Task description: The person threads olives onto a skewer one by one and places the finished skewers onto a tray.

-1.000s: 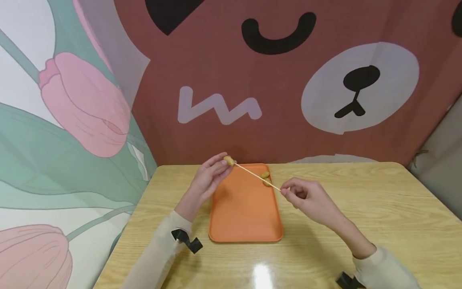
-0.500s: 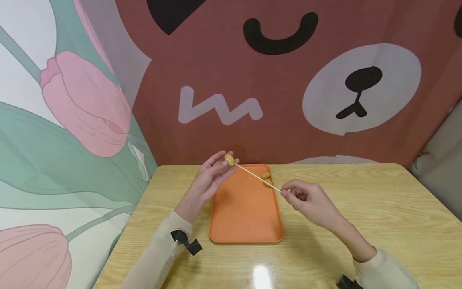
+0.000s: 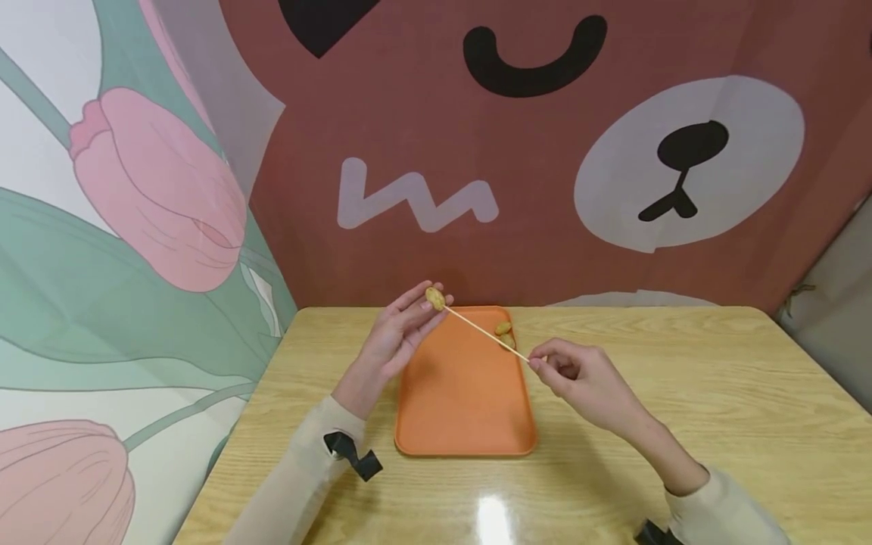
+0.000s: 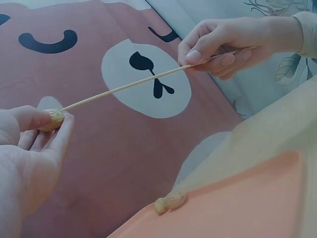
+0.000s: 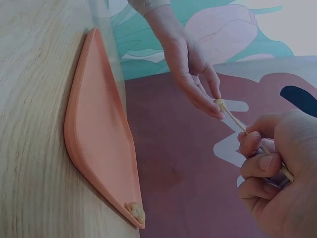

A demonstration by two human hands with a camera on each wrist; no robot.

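My left hand (image 3: 391, 344) pinches a small yellow-brown, wrinkled lump of food (image 3: 434, 298) between thumb and fingers, above the far left part of an orange tray (image 3: 463, 401). A thin wooden skewer (image 3: 485, 331) runs from that lump down to my right hand (image 3: 594, 382), which grips it with curled fingers. In the left wrist view the skewer's tip (image 4: 69, 106) meets the lump; how deep it goes is hidden. Two similar lumps (image 3: 504, 334) lie together at the tray's far right edge. The right wrist view shows the skewer's rear end (image 5: 287, 173) inside the palm.
The tray rests on a light wood-grain table (image 3: 654, 363). Directly behind stands a wall covering with a brown bear print (image 3: 409, 265). Another covering with pink tulips (image 3: 163, 189) stands on the left. A grey surface (image 3: 834, 288) borders the right side.
The lump in my left fingers has turned a little, showing a broader face. Both hands and the skewer stay almost in place; the head view has shifted slightly.
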